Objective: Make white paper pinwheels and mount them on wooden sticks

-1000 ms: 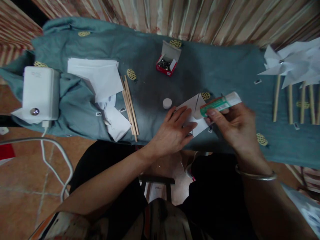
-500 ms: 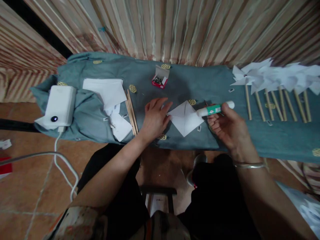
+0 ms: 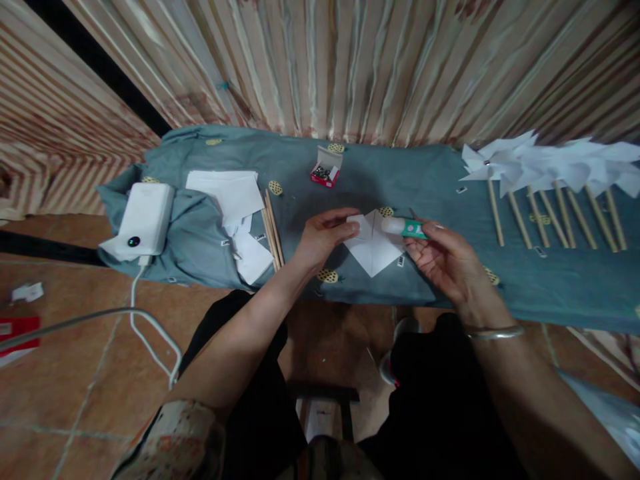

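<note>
A square of white paper (image 3: 373, 257), slit along its creases, lies on the cloth in front of me. My left hand (image 3: 327, 235) pinches its left corner between thumb and fingers, and that corner is lifted and bent inward. In my right hand (image 3: 445, 257) is a glue stick (image 3: 413, 229) with a green label, held sideways above the paper's right corner. Its white end points left, over the sheet. A thin dark tip also shows beside the right fingers; what it belongs to is hidden.
Left of the paper lie wooden sticks (image 3: 271, 230), white sheets (image 3: 230, 190) and a white power bank (image 3: 145, 217) with a cable. A small red box (image 3: 325, 175) of metal pins stands open behind. Finished paper pinwheels (image 3: 550, 163) on sticks lie at right.
My left hand has moved right and taken the paper's left corner, lifting it inward. The glue stick has shifted slightly left over the paper. The whole view has swung a little.
</note>
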Demonstrator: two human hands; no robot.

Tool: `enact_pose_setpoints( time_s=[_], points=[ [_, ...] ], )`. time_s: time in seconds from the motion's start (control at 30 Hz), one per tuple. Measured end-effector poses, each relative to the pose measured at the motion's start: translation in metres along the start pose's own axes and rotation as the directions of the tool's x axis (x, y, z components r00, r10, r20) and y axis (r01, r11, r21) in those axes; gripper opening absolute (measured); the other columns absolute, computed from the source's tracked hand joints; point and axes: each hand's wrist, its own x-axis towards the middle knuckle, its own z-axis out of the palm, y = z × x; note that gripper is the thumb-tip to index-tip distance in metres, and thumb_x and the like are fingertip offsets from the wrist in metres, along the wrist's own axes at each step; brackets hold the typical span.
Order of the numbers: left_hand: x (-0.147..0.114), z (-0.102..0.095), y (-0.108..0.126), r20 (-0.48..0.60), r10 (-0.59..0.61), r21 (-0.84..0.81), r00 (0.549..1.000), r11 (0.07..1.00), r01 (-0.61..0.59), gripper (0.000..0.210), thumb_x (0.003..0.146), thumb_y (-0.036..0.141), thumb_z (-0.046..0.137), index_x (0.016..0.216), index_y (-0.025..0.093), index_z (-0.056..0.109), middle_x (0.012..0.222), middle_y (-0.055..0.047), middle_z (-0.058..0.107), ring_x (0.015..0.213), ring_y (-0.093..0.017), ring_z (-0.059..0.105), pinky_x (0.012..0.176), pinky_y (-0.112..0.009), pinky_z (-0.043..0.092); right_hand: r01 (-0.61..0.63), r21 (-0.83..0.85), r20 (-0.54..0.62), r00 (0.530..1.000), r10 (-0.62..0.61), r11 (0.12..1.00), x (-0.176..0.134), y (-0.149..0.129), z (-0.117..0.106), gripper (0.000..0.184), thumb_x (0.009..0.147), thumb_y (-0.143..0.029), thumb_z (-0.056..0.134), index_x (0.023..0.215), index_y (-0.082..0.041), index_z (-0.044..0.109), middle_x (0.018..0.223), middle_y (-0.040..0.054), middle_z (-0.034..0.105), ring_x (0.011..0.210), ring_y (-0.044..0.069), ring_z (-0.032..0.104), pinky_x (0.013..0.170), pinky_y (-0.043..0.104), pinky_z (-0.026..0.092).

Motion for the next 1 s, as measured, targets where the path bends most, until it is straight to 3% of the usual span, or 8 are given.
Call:
enact_pose_setpoints(
  time_s=[0.13,0.3,0.47,0.7,1.0],
  points=[
    [0.0005,0.0071,-0.0014,0.035,-0.061,-0.082,0.998,0.995,0.064,0.033,0.060,0.018,0.081,0.091,0.015,0.074,0.089,-0.003,0.072,0.080,-0.012,0.064,0.085,-0.032,0.051,0.017,-0.044,0.019,1.000,-0.016,0.999,-0.0012,0.0003,0.0025,0.025,0.063,-0.030,0.083,0.080,-0.023,0.067,0.076,-0.0020,0.074,0.065,0.015,0.072,0.066,0.027,0.063],
    [0.0015,0.0082,-0.0041,0.048,-0.047,-0.036,0.998,0.998,0.049,0.034,0.060,0.022,0.083,0.092,0.015,0.074,0.088,-0.003,0.071,0.081,-0.013,0.064,0.084,-0.032,0.050,0.056,-0.093,0.078,0.996,-0.048,0.994,-0.0007,0.0031,0.0005,0.024,0.067,-0.034,0.082,0.082,-0.023,0.066,0.079,-0.0018,0.075,0.068,0.014,0.073,0.071,0.027,0.063],
    [0.0001,0.0104,-0.0058,0.050,-0.035,-0.011,0.998,0.999,0.035,0.033,0.059,0.023,0.082,0.091,0.016,0.074,0.086,-0.003,0.071,0.078,-0.012,0.062,0.079,-0.030,0.050,0.030,-0.076,0.050,0.998,-0.026,0.997,-0.0014,0.0019,0.0018,0.026,0.063,-0.033,0.085,0.080,-0.023,0.069,0.076,-0.0021,0.074,0.064,0.012,0.071,0.067,0.023,0.063],
    [-0.0019,0.0115,-0.0035,0.040,0.032,0.068,0.999,0.997,-0.034,0.031,0.059,0.023,0.083,0.088,0.017,0.075,0.083,-0.002,0.072,0.076,-0.013,0.063,0.078,-0.029,0.049,0.031,-0.066,0.061,0.998,-0.027,0.997,-0.0047,0.0004,0.0054,0.028,0.060,-0.031,0.088,0.079,-0.022,0.070,0.076,-0.0034,0.074,0.063,0.009,0.071,0.066,0.016,0.061],
    [-0.0020,0.0093,-0.0072,0.107,0.126,0.209,0.986,0.967,-0.146,0.031,0.063,0.026,0.082,0.091,0.015,0.075,0.085,-0.004,0.073,0.080,-0.015,0.065,0.080,-0.030,0.051,0.054,-0.126,0.086,0.995,-0.043,0.991,-0.0062,0.0006,0.0100,0.034,0.058,-0.037,0.090,0.079,-0.021,0.070,0.070,-0.0033,0.073,0.058,0.009,0.070,0.062,0.015,0.061]
  ],
)
